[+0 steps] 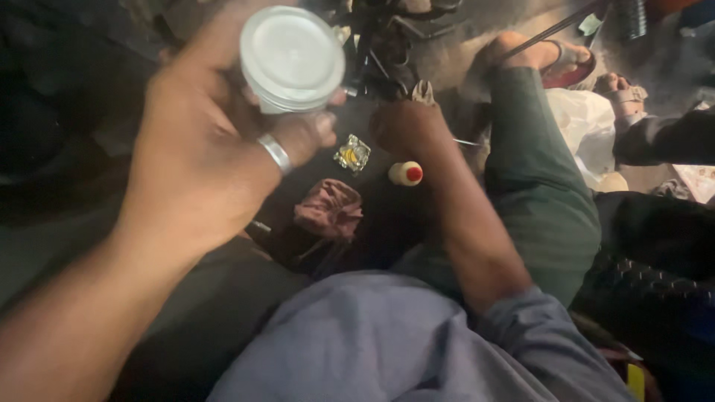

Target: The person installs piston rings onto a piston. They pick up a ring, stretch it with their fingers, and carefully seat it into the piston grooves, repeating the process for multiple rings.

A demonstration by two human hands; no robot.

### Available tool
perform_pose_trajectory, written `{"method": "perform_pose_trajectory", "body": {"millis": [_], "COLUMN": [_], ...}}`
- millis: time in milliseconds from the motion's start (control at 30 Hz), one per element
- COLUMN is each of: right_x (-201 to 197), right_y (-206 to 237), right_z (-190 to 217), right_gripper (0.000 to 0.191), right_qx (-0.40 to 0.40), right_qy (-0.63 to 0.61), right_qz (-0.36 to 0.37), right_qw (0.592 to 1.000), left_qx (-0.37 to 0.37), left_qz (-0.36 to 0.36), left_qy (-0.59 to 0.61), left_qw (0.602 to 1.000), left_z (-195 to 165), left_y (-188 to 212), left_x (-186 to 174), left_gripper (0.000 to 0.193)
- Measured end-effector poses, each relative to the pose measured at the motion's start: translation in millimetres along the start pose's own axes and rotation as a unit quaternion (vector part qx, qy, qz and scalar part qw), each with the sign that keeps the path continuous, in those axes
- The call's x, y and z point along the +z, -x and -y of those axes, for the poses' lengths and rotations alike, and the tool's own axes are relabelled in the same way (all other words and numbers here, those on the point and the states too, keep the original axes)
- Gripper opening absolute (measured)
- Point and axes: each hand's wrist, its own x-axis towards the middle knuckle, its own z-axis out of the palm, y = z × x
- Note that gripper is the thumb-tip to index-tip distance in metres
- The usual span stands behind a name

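Nearest the camera, the left hand (216, 141) is raised close to the lens with its fingers curled round a short metal piston (292, 58), a pale silver cylinder whose flat round crown faces up. The thumb and fingers press on its side wall, and a plain ring (275, 152) shows on one finger. I judge the part to be stiff and fairly heavy for its bulk, smooth-sided and possibly oily (so likely to slip), best gripped round the skirt as it is now rather than by the crown's edge.

Further out, the right hand (408, 126) is lower and well apart from the piston, closed on a bit of grey rag (424, 91); how tightly it is closed I cannot tell. Just beside it on the dark floor (67, 246) lie a small white bottle with a red cap (406, 173), a crumpled foil wrapper (352, 154) and a dull pink cloth (328, 209).

Beyond these stands dark machinery (387, 37), blurred. To the right are a green trouser leg (540, 179) and sandalled feet (566, 59).
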Motion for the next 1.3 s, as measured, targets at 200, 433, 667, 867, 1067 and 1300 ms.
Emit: {"method": "perform_pose_trajectory", "body": {"millis": [200, 433, 667, 867, 1067, 1300], "right_x": [105, 130, 146, 156, 134, -34], "right_y": [-62, -79, -87, -92, -89, 15], "right_z": [10, 18, 14, 4, -6, -28], "right_gripper": [0.02, 0.016, 0.017, 0.017, 0.018, 0.022], "right_qx": [-0.021, -0.007, -0.068, -0.083, -0.105, -0.095], "right_qy": [-0.019, 0.013, -0.073, -0.079, -0.123, -0.491], "right_qz": [-0.051, 0.031, -0.09, -0.067, -0.026, -0.096], "right_qw": [0.998, 0.999, 0.991, 0.991, 0.986, 0.861], "left_qx": [0.027, 0.012, 0.014, -0.008, -0.061, -0.006], "left_qz": [-0.011, -0.017, -0.006, 0.006, 0.016, 0.0], "left_qy": [-0.031, -0.145, -0.17, -0.127, -0.003, -0.002], "left_qw": [0.999, 0.989, 0.985, 0.992, 0.998, 1.0], "left_z": [4, 4, 1, 3, 5, 9], "left_y": [6, 12, 10, 8, 1, -1], "left_x": [3, -11, -16, -16, -19, -10], "left_gripper": [0.069, 0.077, 0.076, 0.075, 0.072, 0.064]}}
